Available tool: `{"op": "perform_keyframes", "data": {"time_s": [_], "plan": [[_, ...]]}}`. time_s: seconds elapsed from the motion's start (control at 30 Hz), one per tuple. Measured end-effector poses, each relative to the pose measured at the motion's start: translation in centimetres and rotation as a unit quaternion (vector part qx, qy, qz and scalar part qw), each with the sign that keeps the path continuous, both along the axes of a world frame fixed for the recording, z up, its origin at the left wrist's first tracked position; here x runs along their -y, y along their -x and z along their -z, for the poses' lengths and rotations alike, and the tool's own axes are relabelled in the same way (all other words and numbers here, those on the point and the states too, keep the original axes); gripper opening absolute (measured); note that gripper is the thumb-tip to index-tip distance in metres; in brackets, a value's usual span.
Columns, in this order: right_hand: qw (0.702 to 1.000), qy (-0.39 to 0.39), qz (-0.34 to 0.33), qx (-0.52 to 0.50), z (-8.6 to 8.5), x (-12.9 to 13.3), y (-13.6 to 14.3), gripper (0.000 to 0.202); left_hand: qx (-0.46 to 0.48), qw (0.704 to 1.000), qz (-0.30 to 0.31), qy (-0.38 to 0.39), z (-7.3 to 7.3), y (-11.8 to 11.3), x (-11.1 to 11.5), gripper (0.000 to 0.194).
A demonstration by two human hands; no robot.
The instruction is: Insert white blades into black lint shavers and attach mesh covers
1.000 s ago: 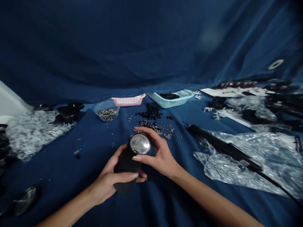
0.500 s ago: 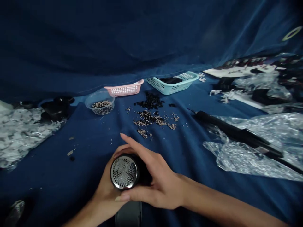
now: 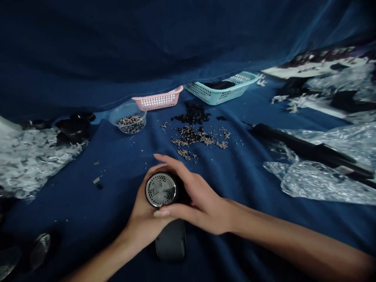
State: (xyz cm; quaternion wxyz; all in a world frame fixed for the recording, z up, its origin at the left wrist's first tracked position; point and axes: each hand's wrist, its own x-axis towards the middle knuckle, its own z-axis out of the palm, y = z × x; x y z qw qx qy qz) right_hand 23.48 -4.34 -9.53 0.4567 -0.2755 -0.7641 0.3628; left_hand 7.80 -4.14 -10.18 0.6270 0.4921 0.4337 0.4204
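A black round device with a shiny perforated metal disc (image 3: 161,189) on its face is held between both hands near the middle of the view. My left hand (image 3: 143,219) wraps round its left side and underside. From the right, my right hand (image 3: 202,199) grips it, thumb along the lower rim and fingers over the top. Below the hands a dark rounded part (image 3: 170,243) shows; whether it joins the device is unclear. Beyond them lie small scattered screws (image 3: 205,138) and a heap of black pieces (image 3: 193,113) on the blue cloth (image 3: 123,176).
A clear bowl of screws (image 3: 129,121), a pink basket (image 3: 160,100) and a turquoise basket (image 3: 223,94) stand at the back. Bagged white parts (image 3: 32,160) lie left. On the right are a black power tool (image 3: 305,149) and clear plastic bags (image 3: 320,182).
The view has shifted, so the baskets and screws appear higher and further right. Both hands still hold the device, now higher in view, and more of the dark part below shows.
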Motion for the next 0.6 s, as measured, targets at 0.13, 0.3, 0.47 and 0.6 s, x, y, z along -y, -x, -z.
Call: {"op": "perform_keyframes", "data": {"time_s": [0.13,0.3,0.47,0.6], "plan": [[0.995,0.088,-0.025,-0.051,0.0,-0.8,-0.4,0.091,0.030,1.000,0.006,-0.002,-0.1,0.2,-0.4,0.076],[0.993,0.108,-0.030,-0.034,0.0,-0.9,-1.0,0.094,0.097,0.989,-0.042,0.102,-0.3,0.5,-0.3,0.093],[0.986,0.144,0.081,0.019,0.5,-0.5,-1.4,0.062,0.146,0.970,-0.108,0.161,-1.8,0.7,-1.3,0.088],[0.978,0.157,0.138,0.024,0.6,-0.4,-1.5,0.050,0.102,0.985,-0.113,0.079,-4.7,2.6,-3.7,0.060]]}}
